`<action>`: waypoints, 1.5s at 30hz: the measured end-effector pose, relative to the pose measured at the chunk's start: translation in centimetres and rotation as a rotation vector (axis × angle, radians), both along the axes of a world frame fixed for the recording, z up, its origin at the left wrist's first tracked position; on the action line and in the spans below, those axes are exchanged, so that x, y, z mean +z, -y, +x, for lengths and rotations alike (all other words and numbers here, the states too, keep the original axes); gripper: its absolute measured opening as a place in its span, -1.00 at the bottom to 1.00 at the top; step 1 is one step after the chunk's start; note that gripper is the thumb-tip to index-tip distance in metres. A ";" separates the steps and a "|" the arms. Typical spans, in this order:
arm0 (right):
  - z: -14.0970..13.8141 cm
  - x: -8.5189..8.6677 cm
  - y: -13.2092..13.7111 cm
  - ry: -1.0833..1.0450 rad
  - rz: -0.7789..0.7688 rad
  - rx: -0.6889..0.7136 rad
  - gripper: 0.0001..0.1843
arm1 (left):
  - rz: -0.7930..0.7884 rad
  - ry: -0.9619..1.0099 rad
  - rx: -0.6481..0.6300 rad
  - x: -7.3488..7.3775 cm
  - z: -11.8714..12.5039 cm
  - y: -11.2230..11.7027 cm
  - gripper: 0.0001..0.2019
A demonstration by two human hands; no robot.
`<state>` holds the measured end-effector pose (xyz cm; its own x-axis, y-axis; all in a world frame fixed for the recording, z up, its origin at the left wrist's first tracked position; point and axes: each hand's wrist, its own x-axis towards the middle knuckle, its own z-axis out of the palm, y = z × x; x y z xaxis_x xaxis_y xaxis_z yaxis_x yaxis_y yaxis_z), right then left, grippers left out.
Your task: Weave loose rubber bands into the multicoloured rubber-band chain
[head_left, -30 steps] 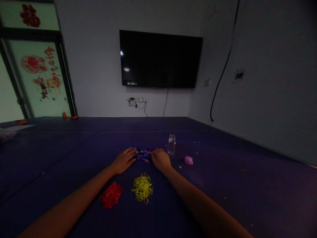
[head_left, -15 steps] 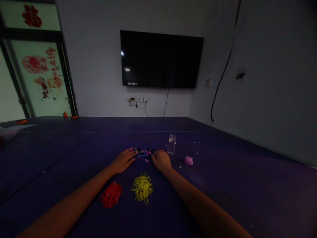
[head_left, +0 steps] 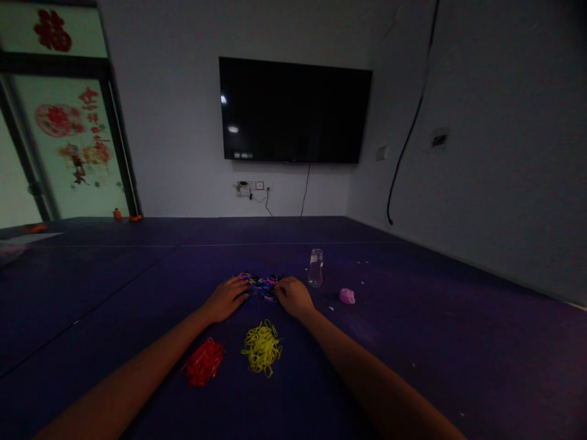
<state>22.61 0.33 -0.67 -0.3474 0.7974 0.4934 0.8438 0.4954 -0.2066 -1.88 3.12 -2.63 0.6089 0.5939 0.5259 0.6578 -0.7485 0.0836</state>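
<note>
A loose heap of mixed dark blue, pink and purple rubber bands lies between my two hands. On its left edge rests my left hand, with fingers stretched out and lying fairly flat. My right hand is at the heap's right edge, its fingers curled down against the bands; whatever sits between the fingertips is hidden. Nearer to me are a pile of yellow rubber bands and, left of it, a pile of red rubber bands.
A clear bottle stands uncapped just beyond my right hand. To its right lies a crumpled pink lump, with small white scraps around. The purple surface reaches back to the wall, where a television hangs.
My right hand has shifted slightly left, and the mixed heap looks a little narrower. My left hand stays in place. The whole view has turned slightly.
</note>
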 end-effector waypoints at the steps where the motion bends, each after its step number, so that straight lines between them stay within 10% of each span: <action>1: 0.0 0.0 0.1 0.005 -0.006 -0.016 -0.73 | 0.005 0.000 0.010 0.0 0.0 0.0 -0.70; 45: -0.9 0.4 0.8 0.199 0.078 0.149 -0.76 | -0.036 -0.090 -0.046 0.9 0.5 0.8 -0.66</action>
<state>21.67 -0.45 -0.22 -0.5548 0.6923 0.4614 0.7805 0.6252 0.0003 -1.42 2.36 -1.78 0.6797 0.5817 0.4468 0.6288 -0.7758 0.0534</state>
